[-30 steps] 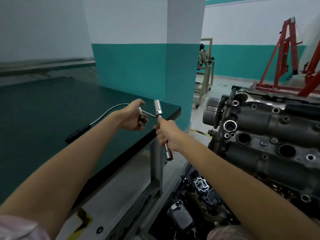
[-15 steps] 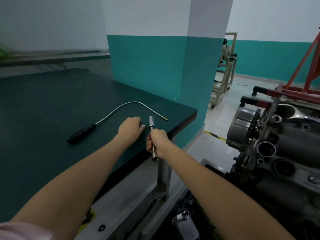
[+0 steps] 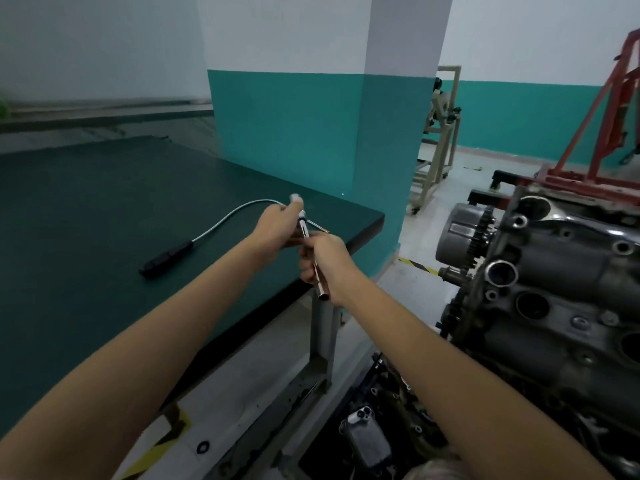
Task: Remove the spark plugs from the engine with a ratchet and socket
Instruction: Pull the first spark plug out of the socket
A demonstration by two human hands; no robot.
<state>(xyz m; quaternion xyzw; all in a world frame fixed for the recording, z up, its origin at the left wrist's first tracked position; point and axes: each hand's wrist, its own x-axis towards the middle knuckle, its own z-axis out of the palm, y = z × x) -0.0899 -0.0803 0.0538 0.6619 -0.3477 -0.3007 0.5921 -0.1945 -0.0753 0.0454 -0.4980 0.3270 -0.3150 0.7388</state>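
There is a single view, from a wide-angle camera on the person's head, facing forward and down along both outstretched forearms. It sits close over the dark green-topped table [image 3: 104, 237], which fills nine to eleven o'clock, while the grey cast-metal engine [image 3: 554, 306] crowds three o'clock.

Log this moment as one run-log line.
right hand: grips socket | left hand: pulls spark plug from its top | engine: untouched

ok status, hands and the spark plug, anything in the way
Right hand grips socket tube. Left hand pinches white-tipped spark plug at its top end, over workbench. Flexible pickup tool lies under the hands; engine off right.
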